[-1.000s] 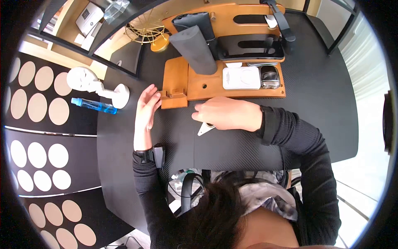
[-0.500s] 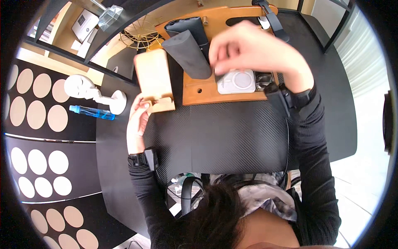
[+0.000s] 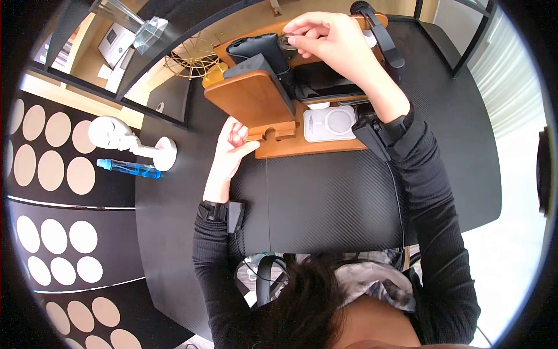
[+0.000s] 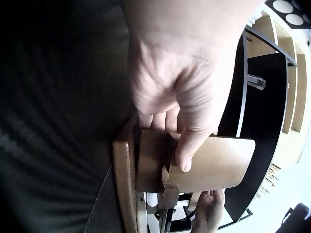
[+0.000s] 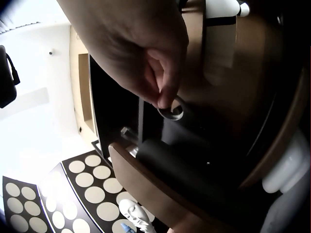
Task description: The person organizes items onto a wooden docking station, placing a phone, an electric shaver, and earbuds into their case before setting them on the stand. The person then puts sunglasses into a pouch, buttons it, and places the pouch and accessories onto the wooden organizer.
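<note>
My left hand (image 3: 228, 154) grips the lower ledge of a brown wooden panel (image 3: 250, 99), its thumb over the ledge in the left wrist view. The panel tilts back at the left end of the wooden organizer (image 3: 273, 152), partly hiding a grey case (image 3: 256, 65). Whether the two touch is unclear. Up at the organizer's back board, my right hand (image 3: 337, 43) pinches a small metal ring (image 5: 174, 114) between thumb and fingertip, beside a black pouch (image 3: 256, 47). A white charging pad (image 3: 317, 125) lies on the organizer's base.
A white figurine (image 3: 110, 134) and a blue bottle (image 3: 129, 168) are at the left, with a gold wheel ornament (image 3: 195, 58) behind. Headphones (image 3: 388, 43) hang at the back right. A black-framed shelf rises at the back left.
The left hand and panel have shifted right from beside the organizer, and the panel now stands before the grey case. My right hand has risen from the front of the desk to the back board.
</note>
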The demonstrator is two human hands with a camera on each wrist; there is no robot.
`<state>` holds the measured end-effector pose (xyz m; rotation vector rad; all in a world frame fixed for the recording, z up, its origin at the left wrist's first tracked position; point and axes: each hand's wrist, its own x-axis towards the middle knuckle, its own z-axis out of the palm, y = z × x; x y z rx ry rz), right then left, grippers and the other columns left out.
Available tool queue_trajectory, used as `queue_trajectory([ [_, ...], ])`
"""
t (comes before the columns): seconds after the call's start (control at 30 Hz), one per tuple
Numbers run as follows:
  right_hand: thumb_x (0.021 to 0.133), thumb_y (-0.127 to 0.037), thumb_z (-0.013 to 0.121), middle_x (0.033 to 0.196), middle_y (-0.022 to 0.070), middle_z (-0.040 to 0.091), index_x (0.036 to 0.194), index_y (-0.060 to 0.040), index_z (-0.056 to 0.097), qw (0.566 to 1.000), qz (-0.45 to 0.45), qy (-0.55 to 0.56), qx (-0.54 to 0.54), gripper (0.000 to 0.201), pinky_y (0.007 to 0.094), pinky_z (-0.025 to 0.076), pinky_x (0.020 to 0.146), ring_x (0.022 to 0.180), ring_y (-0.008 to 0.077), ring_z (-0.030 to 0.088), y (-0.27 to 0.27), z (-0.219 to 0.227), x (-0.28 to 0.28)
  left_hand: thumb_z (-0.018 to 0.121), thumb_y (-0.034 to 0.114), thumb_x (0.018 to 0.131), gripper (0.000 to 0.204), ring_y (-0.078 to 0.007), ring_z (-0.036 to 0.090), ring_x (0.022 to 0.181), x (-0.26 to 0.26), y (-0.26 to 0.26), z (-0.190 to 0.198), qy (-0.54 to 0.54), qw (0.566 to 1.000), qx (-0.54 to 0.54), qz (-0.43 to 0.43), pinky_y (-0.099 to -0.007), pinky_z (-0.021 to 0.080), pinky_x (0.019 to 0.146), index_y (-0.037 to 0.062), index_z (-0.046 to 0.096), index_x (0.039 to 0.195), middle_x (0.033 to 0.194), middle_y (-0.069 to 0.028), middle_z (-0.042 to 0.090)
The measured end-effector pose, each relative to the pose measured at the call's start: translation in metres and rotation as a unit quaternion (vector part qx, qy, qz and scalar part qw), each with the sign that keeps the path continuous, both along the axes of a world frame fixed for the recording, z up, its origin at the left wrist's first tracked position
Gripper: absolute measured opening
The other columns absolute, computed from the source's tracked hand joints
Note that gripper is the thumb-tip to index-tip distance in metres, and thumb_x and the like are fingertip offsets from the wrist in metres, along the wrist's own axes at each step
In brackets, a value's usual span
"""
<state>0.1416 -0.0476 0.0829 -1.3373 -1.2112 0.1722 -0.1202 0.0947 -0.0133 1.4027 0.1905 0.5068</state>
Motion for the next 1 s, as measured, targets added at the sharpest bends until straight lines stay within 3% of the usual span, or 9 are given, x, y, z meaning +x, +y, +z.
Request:
queue_trajectory([
  [0.1, 0.086, -0.012, 0.070, 0.075, 0.0022, 0.070, 0.101, -0.0036, 0.071, 0.997, -0.060, -0.026, 0.036, 0.017, 0.0192, 0.052, 0.061, 0.064, 0.0059, 0.064, 0.007, -0.010, 0.002, 0.073, -0.010, 0.073, 0.064, -0.0186, 0.048, 0.123, 0.002, 0.009, -0.011, 0.020, 0.999, 0.027, 0.004, -0.0322, 0.038, 0.105, 0.0026, 0.046, 0.130, 0.129, -0.0078, 0.053],
  [0.17, 0.086, -0.012, 0.070, 0.073, 0.0024, 0.070, 0.099, -0.0041, 0.072, 0.995, -0.079, -0.018, 0.055, 0.015, 0.0193, 0.052, 0.061, 0.064, 0.0061, 0.065, 0.010, -0.012, -0.001, 0.075, -0.004, 0.076, 0.070, -0.0190, 0.048, 0.123, 0.001, 0.007, -0.009, 0.042, 0.990, 0.130, 0.026, -0.0322, 0.034, 0.107, 0.0019, 0.042, 0.137, 0.131, -0.0074, 0.052],
  [0.57, 0.084, -0.003, 0.065, 0.094, 0.0058, 0.066, 0.099, -0.0043, 0.071, 0.948, -0.154, -0.242, 0.140, 0.016, 0.0221, 0.053, 0.060, 0.068, 0.0109, 0.065, 0.014, -0.017, -0.006, 0.073, 0.000, 0.080, 0.057, -0.0179, 0.052, 0.116, 0.004, -0.006, -0.006, 0.068, 0.986, 0.131, 0.070, -0.0332, 0.035, 0.106, 0.0002, 0.048, 0.132, 0.121, -0.0073, 0.060],
  [0.67, 0.083, -0.002, 0.064, 0.104, 0.0043, 0.061, 0.105, -0.0053, 0.067, 0.971, -0.111, -0.198, 0.073, 0.023, 0.0224, 0.051, 0.058, 0.074, 0.0103, 0.063, -0.012, 0.003, -0.016, 0.071, -0.001, 0.081, 0.056, -0.0180, 0.050, 0.119, 0.004, -0.007, -0.008, 0.070, 0.988, 0.118, 0.066, -0.0321, 0.036, 0.105, 0.0010, 0.047, 0.132, 0.123, -0.0070, 0.057],
  [0.8, 0.084, -0.010, 0.064, 0.087, 0.0062, 0.063, 0.099, -0.0036, 0.066, 0.988, 0.052, -0.145, -0.019, 0.016, 0.0285, 0.051, 0.062, 0.072, 0.0174, 0.062, -0.085, 0.044, -0.035, 0.070, -0.003, 0.081, 0.056, -0.0173, 0.048, 0.121, 0.004, -0.007, -0.005, 0.076, 0.990, 0.103, 0.050, -0.0309, 0.035, 0.106, 0.0014, 0.047, 0.132, 0.126, -0.0058, 0.055],
  [0.83, 0.084, -0.012, 0.065, 0.087, 0.0054, 0.063, 0.096, -0.0043, 0.066, 0.980, 0.068, -0.166, -0.091, 0.014, 0.0291, 0.051, 0.062, 0.073, 0.0181, 0.062, -0.111, 0.054, -0.045, 0.070, -0.003, 0.081, 0.056, -0.0170, 0.048, 0.121, 0.004, -0.007, -0.004, 0.077, 0.991, 0.101, 0.046, -0.0305, 0.034, 0.106, 0.0014, 0.047, 0.132, 0.126, -0.0055, 0.055],
  [0.9, 0.085, -0.014, 0.065, 0.089, 0.0032, 0.064, 0.091, -0.0074, 0.065, 0.921, 0.229, -0.301, -0.091, 0.010, 0.0326, 0.052, 0.061, 0.073, 0.0218, 0.063, -0.152, 0.044, -0.047, 0.071, -0.003, 0.081, 0.055, -0.0160, 0.047, 0.122, 0.004, -0.005, -0.009, 0.071, 0.990, 0.107, 0.062, -0.0300, 0.032, 0.107, 0.0015, 0.048, 0.131, 0.127, -0.0051, 0.055],
  [0.97, 0.085, -0.018, 0.066, 0.092, 0.0016, 0.067, 0.086, -0.0112, 0.065, 0.852, 0.348, -0.259, -0.291, 0.007, 0.0386, 0.055, 0.074, 0.083, 0.0270, 0.064, -0.196, 0.038, -0.058, 0.071, -0.002, 0.081, 0.055, -0.0158, 0.046, 0.124, 0.005, -0.006, -0.005, 0.090, 0.986, 0.131, 0.053, -0.0312, 0.030, 0.109, 0.0019, 0.048, 0.131, 0.128, -0.0053, 0.055],
  [1.0, 0.085, -0.018, 0.066, 0.092, 0.0016, 0.067, 0.086, -0.0112, 0.065, 0.848, 0.344, -0.267, -0.301, 0.007, 0.0386, 0.055, 0.074, 0.083, 0.0270, 0.064, -0.195, 0.044, -0.056, 0.071, -0.001, 0.081, 0.056, -0.0162, 0.046, 0.125, 0.006, -0.003, -0.008, 0.099, 0.986, 0.127, 0.049, -0.0320, 0.029, 0.110, 0.0023, 0.047, 0.132, 0.129, -0.0057, 0.054],
])
